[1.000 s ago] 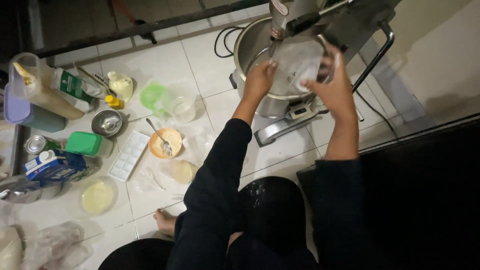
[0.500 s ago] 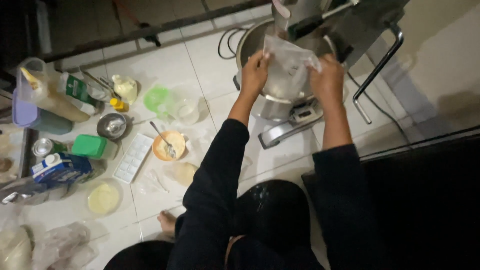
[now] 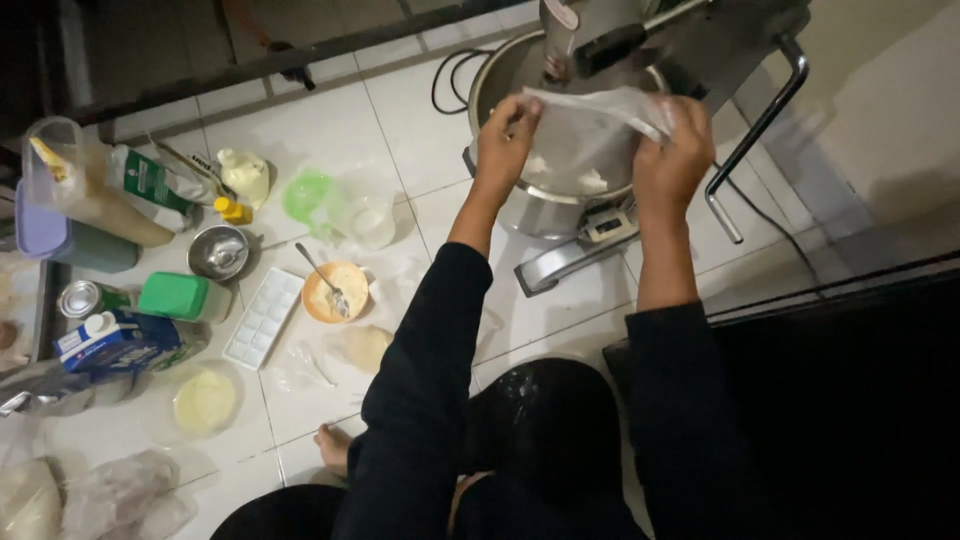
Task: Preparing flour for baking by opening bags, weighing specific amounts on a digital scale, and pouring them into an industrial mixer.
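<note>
Both my hands hold up a clear plastic bag [image 3: 590, 140] with a little white stuff at its bottom. My left hand [image 3: 508, 135] pinches the bag's left top corner and my right hand [image 3: 672, 160] grips its right top edge. The bag hangs just over the steel bowl [image 3: 500, 75] of a large stand mixer [image 3: 690, 30]. The bowl rests on a small scale [image 3: 605, 228] on the white tiled floor. I sit on the floor in dark sleeves, one bare foot [image 3: 335, 447] showing.
To the left on the floor lie an orange bowl with a spoon [image 3: 335, 291], a white ice tray [image 3: 263, 317], a green cup [image 3: 305, 195], a small steel bowl [image 3: 218, 252], a blue carton [image 3: 115, 343], a green box [image 3: 175, 296], jugs and plastic bags. A black cable [image 3: 445, 85] runs behind the mixer.
Both hands have lifted the bag slightly and spread its top edge wider over the bowl. The view has shifted a little; nothing on the floor moved.
</note>
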